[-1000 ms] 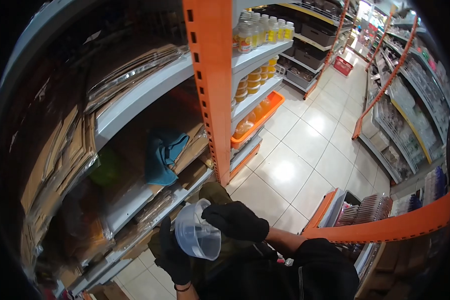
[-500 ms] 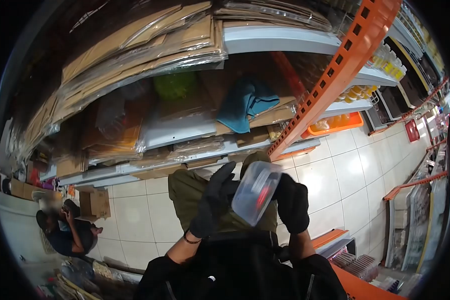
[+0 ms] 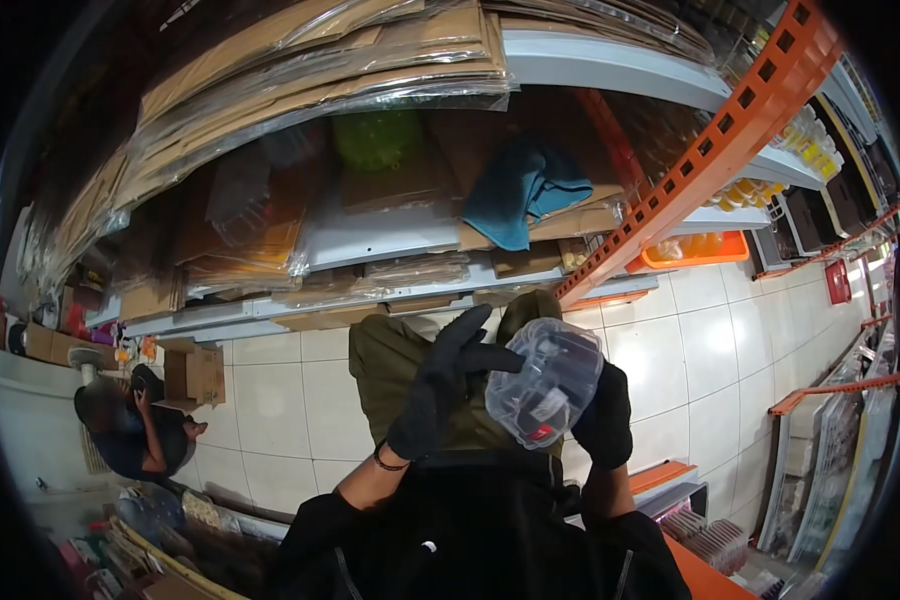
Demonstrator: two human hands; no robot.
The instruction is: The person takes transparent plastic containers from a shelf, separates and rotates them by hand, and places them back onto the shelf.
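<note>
A clear plastic container [image 3: 546,384] with a white label and a small red patch is held up in front of my lap. My right hand [image 3: 604,420], in a black glove, grips it along its right side, its fingers partly hidden behind the plastic. My left hand [image 3: 444,385], also black-gloved, has its fingers stretched out and apart. One of those fingertips reaches the container's left edge.
Shelves ahead carry plastic-wrapped cardboard stacks [image 3: 320,75], a blue cloth [image 3: 520,195] and a green item [image 3: 378,138]. An orange upright post [image 3: 710,150] and an orange tray [image 3: 695,250] stand to the right. At left, a person [image 3: 135,430] sits near an open carton [image 3: 192,375].
The container has turned, so its label and red patch now sit near its lower end. My left fingers have spread toward it. The view has shifted slightly.
</note>
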